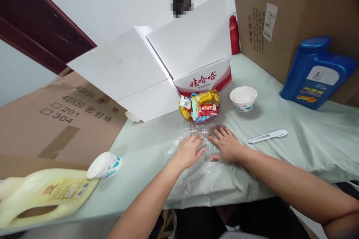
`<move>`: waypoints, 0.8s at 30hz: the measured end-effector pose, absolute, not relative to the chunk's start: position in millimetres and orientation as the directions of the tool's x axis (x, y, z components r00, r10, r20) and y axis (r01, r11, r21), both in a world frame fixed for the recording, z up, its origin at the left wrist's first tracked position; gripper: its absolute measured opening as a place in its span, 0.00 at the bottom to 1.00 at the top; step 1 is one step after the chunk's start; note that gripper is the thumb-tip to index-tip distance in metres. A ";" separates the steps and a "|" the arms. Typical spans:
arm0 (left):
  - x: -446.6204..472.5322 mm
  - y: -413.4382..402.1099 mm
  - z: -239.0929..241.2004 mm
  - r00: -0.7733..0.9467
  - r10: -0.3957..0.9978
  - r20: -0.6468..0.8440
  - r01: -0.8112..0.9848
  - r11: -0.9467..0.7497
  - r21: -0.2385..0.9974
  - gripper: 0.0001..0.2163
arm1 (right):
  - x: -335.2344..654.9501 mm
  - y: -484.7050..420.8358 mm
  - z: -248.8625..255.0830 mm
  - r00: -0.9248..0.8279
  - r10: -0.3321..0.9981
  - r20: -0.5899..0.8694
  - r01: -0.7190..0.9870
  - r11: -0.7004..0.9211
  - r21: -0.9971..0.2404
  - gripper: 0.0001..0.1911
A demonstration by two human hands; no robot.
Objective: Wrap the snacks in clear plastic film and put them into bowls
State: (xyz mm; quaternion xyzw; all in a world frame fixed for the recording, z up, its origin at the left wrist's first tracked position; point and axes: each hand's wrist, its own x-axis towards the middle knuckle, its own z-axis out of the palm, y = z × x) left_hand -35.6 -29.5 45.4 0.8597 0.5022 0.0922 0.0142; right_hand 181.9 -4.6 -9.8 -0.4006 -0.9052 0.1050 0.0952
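A crumpled sheet of clear plastic film (182, 179) lies on the pale green tablecloth near the table's front edge. My left hand (188, 152) rests on the film, fingers slightly bent and thumb apart, gripping nothing that I can see. Beside it, my right hand (226, 145) presses down flat with its fingers spread, partly on the film. Just beyond both hands stands a bowl heaped with wrapped snacks (204, 105) in yellow, red and blue. To the right of my right hand lies a white utility knife (267, 136).
A white carton (203, 78) with raised flaps stands behind the snacks. One paper bowl (243, 98) sits upright at right; another paper bowl (105, 165) lies tilted at left by a yellow jug (50, 194). A blue bottle (316, 73) and brown boxes (269, 18) flank the table.
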 end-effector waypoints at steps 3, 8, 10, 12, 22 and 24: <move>-77.6 -38.1 27.9 0.099 0.993 0.070 0.993 -0.095 -0.066 0.19 | 180.4 -5.8 -11.1 -0.654 0.755 0.044 0.725 0.643 -0.248 0.53; -124.5 -53.2 28.8 -0.029 0.966 0.257 1.000 0.030 0.000 0.16 | 184.2 -3.0 -2.8 -0.653 0.756 0.035 0.728 0.640 -0.245 0.52; -126.2 -73.4 34.0 0.150 0.952 0.266 0.970 -0.193 0.145 0.14 | 193.8 -2.7 7.9 -0.639 0.766 0.073 0.714 0.626 -0.313 0.42; -123.7 -99.0 38.7 0.311 0.930 0.195 0.884 -0.358 0.299 0.13 | 207.6 -6.9 20.4 -0.663 0.736 0.137 0.618 0.641 -0.455 0.32; -120.0 -172.8 28.3 0.341 0.935 -0.101 0.868 -0.272 0.416 0.06 | 238.9 -79.8 13.2 -0.788 0.589 0.179 0.425 0.731 -0.535 0.12; -116.8 -175.5 33.7 0.364 0.924 -0.117 0.827 -0.263 0.497 0.05 | 247.9 -88.2 15.6 -0.789 0.587 0.183 0.397 0.714 -0.577 0.11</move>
